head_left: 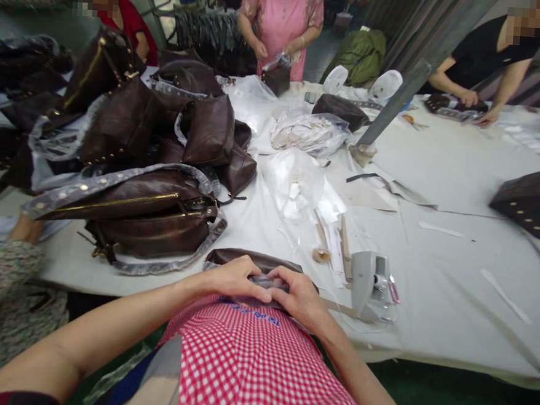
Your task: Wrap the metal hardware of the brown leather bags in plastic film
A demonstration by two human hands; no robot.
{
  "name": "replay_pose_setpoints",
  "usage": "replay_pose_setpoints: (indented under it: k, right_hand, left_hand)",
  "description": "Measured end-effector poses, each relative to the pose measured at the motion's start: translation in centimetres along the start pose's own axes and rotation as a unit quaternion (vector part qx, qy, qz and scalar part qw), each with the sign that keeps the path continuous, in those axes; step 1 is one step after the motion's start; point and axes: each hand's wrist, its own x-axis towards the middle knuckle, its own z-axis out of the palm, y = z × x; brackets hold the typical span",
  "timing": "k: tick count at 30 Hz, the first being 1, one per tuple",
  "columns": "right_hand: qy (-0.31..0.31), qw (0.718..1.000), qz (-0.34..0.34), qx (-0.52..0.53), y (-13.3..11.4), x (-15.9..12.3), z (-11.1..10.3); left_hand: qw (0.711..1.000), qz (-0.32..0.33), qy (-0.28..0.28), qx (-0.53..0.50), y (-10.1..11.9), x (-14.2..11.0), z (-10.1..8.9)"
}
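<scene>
A dark brown leather handbag (229,256) lies at the table's front edge, close against my checked apron. My left hand (239,279) and my right hand (298,296) meet over it, thumbs nearly touching. Between them is a grey plastic-wrapped strap (264,281), and the fingers of both hands are closed on it. My hands and wrists hide much of this bag. Just left of it lies a larger brown bag (157,231) with gold zips and a plastic-wrapped strap. To the right of my right hand stands a grey tape dispenser (368,286).
Several brown bags (123,118) are heaped at the left. Clear plastic bags (294,182) and paper strips lie mid-table. A metal post (397,97) rises beyond them. Another bag (533,202) sits at the right. A co-worker's sleeve (1,276) is close at left; other people work across the table.
</scene>
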Motion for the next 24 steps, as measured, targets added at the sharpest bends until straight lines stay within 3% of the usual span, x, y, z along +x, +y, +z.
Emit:
replay_pose_setpoints:
  k: [3, 8, 12, 18, 24]
  right_hand:
    - [0.012, 1.0, -0.01, 0.002, 0.0, -0.3, 0.0]
    - [-0.045, 0.995, -0.077, -0.042, 1.0, -1.4, -1.6]
    - [-0.111, 0.985, -0.093, -0.092, 1.3, -1.3, -2.7]
    - [-0.211, 0.973, -0.06, -0.076, -0.5, 0.3, -3.4]
    - [-0.23, 0.965, -0.083, -0.099, -0.1, 0.9, -2.9]
  left_hand:
    - [0.992, 0.02, 0.045, 0.113, 0.8, -0.8, 0.8]
    - [0.985, 0.076, 0.061, 0.141, 1.0, -2.0, 1.4]
    - [0.986, 0.097, 0.047, 0.13, 0.9, -2.2, 1.4]
    - [0.987, 0.1, 0.013, 0.128, 1.1, -2.0, 1.2]
    - [0.985, 0.115, -0.018, 0.127, 0.5, -1.8, 0.9]
